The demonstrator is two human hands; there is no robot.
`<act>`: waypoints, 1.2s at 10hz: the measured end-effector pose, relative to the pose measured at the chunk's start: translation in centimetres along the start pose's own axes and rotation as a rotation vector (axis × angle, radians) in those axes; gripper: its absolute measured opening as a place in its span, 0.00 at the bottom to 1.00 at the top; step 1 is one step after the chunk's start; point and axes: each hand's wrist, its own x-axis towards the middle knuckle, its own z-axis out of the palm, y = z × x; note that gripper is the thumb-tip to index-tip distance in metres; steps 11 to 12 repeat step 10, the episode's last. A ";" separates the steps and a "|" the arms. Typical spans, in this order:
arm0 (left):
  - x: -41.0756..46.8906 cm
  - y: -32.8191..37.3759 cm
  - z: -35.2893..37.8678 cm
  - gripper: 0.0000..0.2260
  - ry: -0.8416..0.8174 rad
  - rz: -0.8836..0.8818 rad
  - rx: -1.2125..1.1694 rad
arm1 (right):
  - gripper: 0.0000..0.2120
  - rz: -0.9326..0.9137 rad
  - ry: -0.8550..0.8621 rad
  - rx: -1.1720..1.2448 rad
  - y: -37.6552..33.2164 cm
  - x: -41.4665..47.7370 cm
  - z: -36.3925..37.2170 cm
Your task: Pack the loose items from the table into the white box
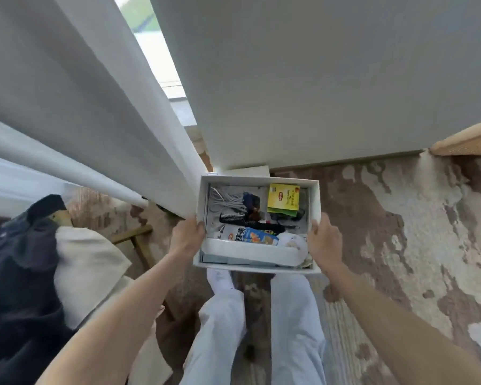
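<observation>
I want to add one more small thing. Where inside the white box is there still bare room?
Little. The white box shows bare floor only in a thin strip between the cable and the yellow tea packet. The near half is crowded: comb, snack packet, white bundle.

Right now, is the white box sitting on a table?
No, the white box is held in the air over the floor, the left hand and right hand gripping its sides.
</observation>
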 end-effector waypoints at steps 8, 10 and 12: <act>25.5 -5.4 12.2 0.08 0.128 -0.230 -0.054 | 0.07 -0.031 -0.063 0.045 -3.2 25.1 21.3; 25.1 -4.9 12.0 0.19 -0.059 -0.332 -0.160 | 0.13 0.058 -0.240 0.049 -3.5 25.0 20.7; 25.1 -4.9 12.0 0.19 -0.059 -0.332 -0.160 | 0.13 0.058 -0.240 0.049 -3.5 25.0 20.7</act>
